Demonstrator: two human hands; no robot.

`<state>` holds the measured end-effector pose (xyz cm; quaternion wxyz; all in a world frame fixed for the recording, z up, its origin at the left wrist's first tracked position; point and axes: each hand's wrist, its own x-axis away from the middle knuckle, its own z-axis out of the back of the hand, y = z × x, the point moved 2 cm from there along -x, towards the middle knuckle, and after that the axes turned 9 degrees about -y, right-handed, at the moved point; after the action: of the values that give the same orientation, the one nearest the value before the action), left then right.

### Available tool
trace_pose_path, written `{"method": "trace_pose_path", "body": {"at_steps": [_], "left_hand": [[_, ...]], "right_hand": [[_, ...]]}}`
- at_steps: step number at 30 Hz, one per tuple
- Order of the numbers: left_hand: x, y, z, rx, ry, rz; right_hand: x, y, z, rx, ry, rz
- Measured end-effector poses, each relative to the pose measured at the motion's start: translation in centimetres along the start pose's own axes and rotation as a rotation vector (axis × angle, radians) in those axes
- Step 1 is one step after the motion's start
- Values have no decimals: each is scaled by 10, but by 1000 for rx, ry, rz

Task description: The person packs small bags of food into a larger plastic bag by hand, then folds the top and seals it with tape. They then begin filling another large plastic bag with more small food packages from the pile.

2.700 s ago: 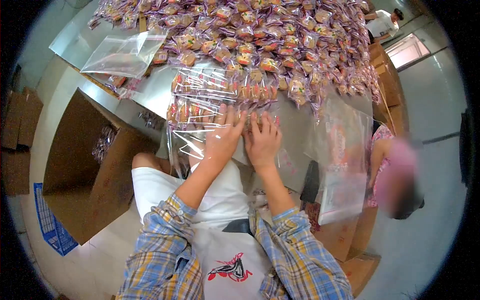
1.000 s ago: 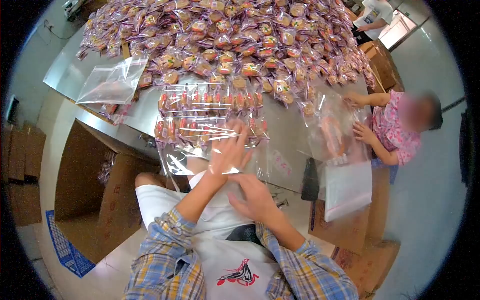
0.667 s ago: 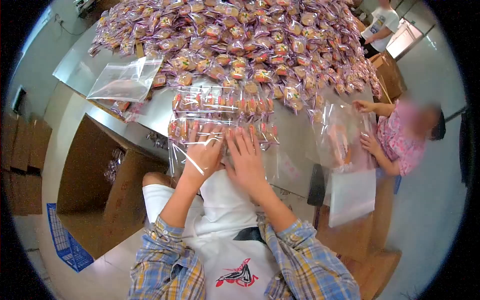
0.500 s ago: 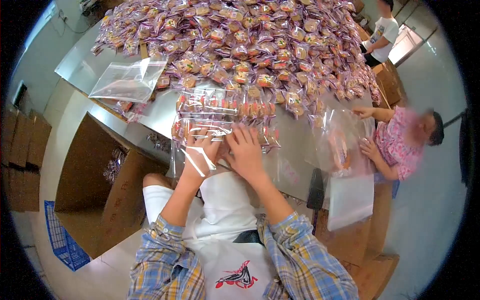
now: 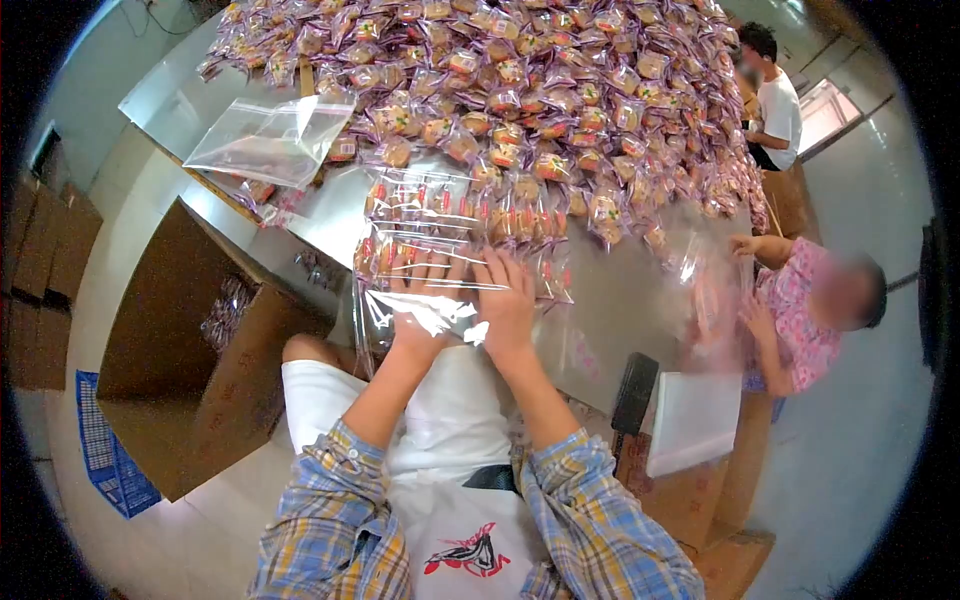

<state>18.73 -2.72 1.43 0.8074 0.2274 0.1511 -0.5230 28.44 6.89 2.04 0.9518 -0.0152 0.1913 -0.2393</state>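
Observation:
Two rows of small wrapped cakes (image 5: 420,205) lie side by side on the table in front of me, with a clear plastic bag (image 5: 370,318) over their left part. My left hand (image 5: 425,295) appears to be under the bag's shiny film, its fingers stretched forward against the near row. Beside it, my right hand (image 5: 506,300) lies with fingers extended on the near row, where the cakes (image 5: 555,275) at the right end stick out of the film. Glare hides part of the left palm.
A large heap of wrapped cakes (image 5: 480,80) covers the far table. Another clear bag (image 5: 270,140) lies at left, above an open cardboard box (image 5: 170,370). To the right are a stack of flat bags (image 5: 695,425), a black object (image 5: 634,392) and a co-worker in pink (image 5: 800,325) handling a bag.
My right hand has moved closer to the left hand, and the film now reaches further right over the cakes. The co-worker's bag has shifted; the view has moved slightly.

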Motion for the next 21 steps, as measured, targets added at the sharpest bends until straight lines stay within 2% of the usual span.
{"method": "trace_pose_path", "body": {"at_steps": [4,7,9,11,14,16,19,21], "left_hand": [[-2,1,-15,-115,-14,26],[-1,-2,-14,-78,-23,-30],[2,-8,-9,-37,-146,-53],[6,-15,1,-90,-92,-132],[5,-6,13,-126,-126,-31],[-2,-1,26,-77,-113,28],[2,-4,23,-68,-46,-8],[2,-4,26,-84,-80,-9]], "right_hand": [[-3,6,-12,22,0,46],[-3,12,-5,24,-48,73],[-3,7,16,-20,-80,54],[0,13,25,-30,-136,13],[10,27,22,-9,-180,-15],[12,36,14,-13,-116,26],[15,31,19,-37,-61,26],[15,29,21,15,-53,29]]}}
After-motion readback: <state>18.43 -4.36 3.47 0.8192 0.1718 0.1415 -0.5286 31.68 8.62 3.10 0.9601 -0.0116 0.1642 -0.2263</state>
